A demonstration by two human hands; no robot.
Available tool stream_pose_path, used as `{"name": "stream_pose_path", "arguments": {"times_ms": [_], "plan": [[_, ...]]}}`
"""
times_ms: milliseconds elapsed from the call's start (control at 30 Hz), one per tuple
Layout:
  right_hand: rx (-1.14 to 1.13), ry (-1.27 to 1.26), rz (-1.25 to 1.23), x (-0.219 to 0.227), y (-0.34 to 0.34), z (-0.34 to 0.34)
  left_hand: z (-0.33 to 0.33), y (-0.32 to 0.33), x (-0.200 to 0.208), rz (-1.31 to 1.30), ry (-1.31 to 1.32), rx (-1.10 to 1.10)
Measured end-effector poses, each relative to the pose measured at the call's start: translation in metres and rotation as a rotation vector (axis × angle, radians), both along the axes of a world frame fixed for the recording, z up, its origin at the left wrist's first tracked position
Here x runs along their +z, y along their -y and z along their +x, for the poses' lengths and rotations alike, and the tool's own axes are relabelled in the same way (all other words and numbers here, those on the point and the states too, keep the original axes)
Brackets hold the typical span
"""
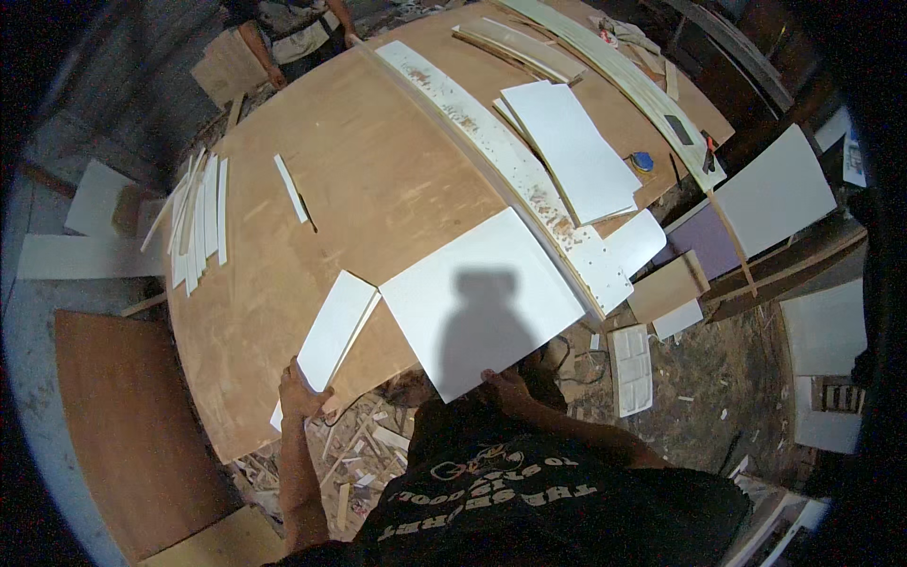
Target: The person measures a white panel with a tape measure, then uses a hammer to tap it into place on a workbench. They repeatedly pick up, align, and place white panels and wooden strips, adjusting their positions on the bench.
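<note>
My left hand (302, 390) is closed around the near end of a narrow white panel (337, 319), which lies at a slant on the brown wooden table (359, 180). A second white piece shows along the panel's right edge. At the near edge of a large white square panel (501, 298), my right hand (507, 389) grips the board, its fingers partly hidden. The square panel's right side lies along a long white board (510, 156) with a worn, speckled face. A dark shadow falls across the square panel. Its left corner is close to the narrow panel.
Thin white strips (200, 222) lie at the table's left, and a single strip (290, 189) nearer the middle. White panels (572, 146) and a blue tape measure (641, 162) sit at right. Another person's hand (276, 77) shows beyond the far edge. Wood scraps (354, 463) litter the floor.
</note>
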State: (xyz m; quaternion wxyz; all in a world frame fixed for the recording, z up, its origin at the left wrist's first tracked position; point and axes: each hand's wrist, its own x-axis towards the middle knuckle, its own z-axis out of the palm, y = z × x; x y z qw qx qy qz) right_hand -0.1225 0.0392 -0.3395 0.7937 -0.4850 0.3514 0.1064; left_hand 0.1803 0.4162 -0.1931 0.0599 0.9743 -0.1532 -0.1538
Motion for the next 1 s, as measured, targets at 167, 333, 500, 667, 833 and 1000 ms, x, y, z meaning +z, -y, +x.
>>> {"name": "stream_pose_path", "arguments": {"times_ms": [167, 333, 500, 667, 833, 1000], "plan": [[0.59, 0.308, -1.135, -0.024, -0.005, -0.05, -0.004, -0.032, -0.006, -0.02, 0.059, 0.023], [0.449, 0.32, -0.925, -0.044, 0.005, -0.093, -0.014, -0.063, 0.021, -0.051, 0.232, 0.115], [-0.511, 0.163, 0.074, -0.036, 0.007, -0.059, -0.047, 0.014, 0.072, -0.309, 0.297, 0.011], [-0.397, -0.522, -0.592, 0.003, -0.018, -0.036, -0.021, 0.155, 0.071, -0.355, 0.137, -0.208], [-0.227, 0.085, -0.877, 0.029, -0.022, -0.074, 0.032, 0.262, 0.033, -0.295, 0.2, -0.406], [-0.814, 0.03, 0.289, 0.004, -0.034, -0.089, 0.058, 0.302, -0.006, -0.149, 0.031, -0.485]]}}
